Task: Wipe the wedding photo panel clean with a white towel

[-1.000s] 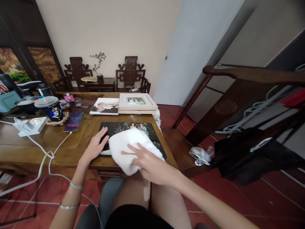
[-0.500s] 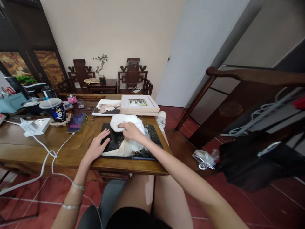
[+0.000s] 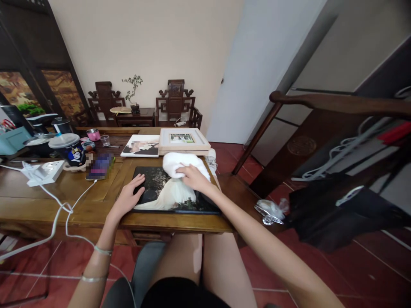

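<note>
A dark photo panel (image 3: 160, 194) with a picture of a white gown lies flat at the near edge of the wooden table (image 3: 112, 204). My left hand (image 3: 131, 194) rests at its left edge, fingers stretched out, holding nothing. Bunched under my right hand (image 3: 194, 177) is a white cloth (image 3: 173, 162), which my fingers grip against the panel's upper right part. The cloth and my forearm cover the panel's right side.
Behind the panel lie a framed photo (image 3: 199, 139) on a stack and a white photo board (image 3: 128, 154). Leftward are a phone (image 3: 101, 166), a lidded cup (image 3: 72, 154) and a power strip (image 3: 51, 171) with cables. A wooden chair (image 3: 295, 147) stands at right.
My right hand has slid the white cloth to the right across the panel, uncovering its middle. My left hand stays at the left edge. The view has shifted slightly.
</note>
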Motion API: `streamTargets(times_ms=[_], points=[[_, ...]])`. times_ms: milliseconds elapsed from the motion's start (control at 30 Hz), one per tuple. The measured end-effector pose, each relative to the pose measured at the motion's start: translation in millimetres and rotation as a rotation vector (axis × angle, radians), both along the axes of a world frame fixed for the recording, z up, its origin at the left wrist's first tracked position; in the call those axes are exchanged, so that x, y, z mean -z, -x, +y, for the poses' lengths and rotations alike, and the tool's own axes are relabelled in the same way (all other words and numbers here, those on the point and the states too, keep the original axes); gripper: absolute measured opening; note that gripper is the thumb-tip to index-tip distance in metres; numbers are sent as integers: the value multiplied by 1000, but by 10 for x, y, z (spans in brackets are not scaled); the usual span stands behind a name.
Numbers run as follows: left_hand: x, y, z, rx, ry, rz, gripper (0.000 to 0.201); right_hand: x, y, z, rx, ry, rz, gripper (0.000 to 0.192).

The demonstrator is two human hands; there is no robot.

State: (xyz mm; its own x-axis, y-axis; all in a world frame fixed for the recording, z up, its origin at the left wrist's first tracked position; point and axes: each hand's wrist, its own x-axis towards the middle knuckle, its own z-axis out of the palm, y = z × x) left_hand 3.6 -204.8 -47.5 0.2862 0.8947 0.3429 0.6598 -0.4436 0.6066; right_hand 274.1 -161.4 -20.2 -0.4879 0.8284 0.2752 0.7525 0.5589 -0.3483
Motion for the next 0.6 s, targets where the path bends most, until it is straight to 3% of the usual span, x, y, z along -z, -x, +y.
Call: streamTargets(times_ms=[167, 400, 500, 600], points=[[4, 0, 28, -6, -13, -9, 46, 74, -420, -356, 69, 1, -54, 55], [-15, -16, 29, -13, -38, 0, 44, 38, -378, -1165, -95, 40, -65, 54], [-14, -17, 29, -9, -45, -1, 45, -29, -275, -1190, -155, 61, -72, 52], [-26, -18, 20, -10, -33, -35, 44, -22, -226, -920, -127, 36, -62, 52]])
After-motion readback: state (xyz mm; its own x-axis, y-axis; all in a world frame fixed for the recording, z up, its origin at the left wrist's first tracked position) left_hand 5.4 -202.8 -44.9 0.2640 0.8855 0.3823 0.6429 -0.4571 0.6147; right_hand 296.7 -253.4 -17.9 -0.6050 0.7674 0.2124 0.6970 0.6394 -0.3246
